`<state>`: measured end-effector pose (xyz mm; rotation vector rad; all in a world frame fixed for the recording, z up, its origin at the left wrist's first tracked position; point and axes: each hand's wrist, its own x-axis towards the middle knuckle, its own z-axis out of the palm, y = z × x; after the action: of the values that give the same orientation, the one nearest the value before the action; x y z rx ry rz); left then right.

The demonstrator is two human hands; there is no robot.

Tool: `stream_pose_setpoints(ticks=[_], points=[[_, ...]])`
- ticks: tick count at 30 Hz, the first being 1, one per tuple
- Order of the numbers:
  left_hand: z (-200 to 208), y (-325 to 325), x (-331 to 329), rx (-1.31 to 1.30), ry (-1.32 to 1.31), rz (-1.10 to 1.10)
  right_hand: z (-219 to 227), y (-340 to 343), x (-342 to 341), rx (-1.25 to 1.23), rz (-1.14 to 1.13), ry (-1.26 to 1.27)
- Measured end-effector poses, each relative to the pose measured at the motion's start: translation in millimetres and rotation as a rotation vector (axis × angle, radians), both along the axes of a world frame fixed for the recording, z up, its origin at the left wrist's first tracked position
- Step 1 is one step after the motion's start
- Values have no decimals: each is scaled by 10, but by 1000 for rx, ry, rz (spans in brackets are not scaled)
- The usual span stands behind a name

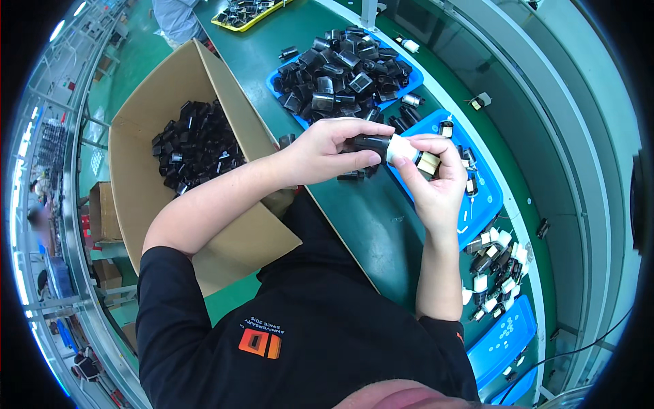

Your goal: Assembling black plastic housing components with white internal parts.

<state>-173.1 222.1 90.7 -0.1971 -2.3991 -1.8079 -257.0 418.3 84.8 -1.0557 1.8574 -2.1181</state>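
My left hand [334, 151] is closed around a black cylindrical housing [373, 142], held sideways above the green worktable [381, 238]. In my right hand [439, 191] I pinch a white part with a cream-coloured block [428, 162] at its outer end. The white part meets the open end of the black housing, and the two lie in one line. How far one sits inside the other is hidden by my fingers. Beneath and beyond my hands, a blue tray [487, 201] carries several small parts with cream blocks and thin white stems.
Black housings heap over another blue tray [417, 76] and fill a cardboard box [136, 136] at my left. White-and-black parts [501, 266] lie piled at the right, beside a blue tray [490, 358] with small clear discs. Far off are a yellow tray [248, 26] and a person's sleeve [177, 19].
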Motion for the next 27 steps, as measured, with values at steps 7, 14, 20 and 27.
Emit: stream_pose_setpoints(ticks=[7, 14, 20, 27], points=[[71, 19, -17, -68, -14, -18, -86, 38, -90, 63, 105, -100], [67, 148, -51, -242, 215, -15, -150, 2, -117, -16, 255, -170], [328, 311, -90, -306, 404, -64, -414, -61, -135, -603, 618, -936], [240, 493, -128, -395, 609, 31, -623, -185, -63, -739, 793, -1151]])
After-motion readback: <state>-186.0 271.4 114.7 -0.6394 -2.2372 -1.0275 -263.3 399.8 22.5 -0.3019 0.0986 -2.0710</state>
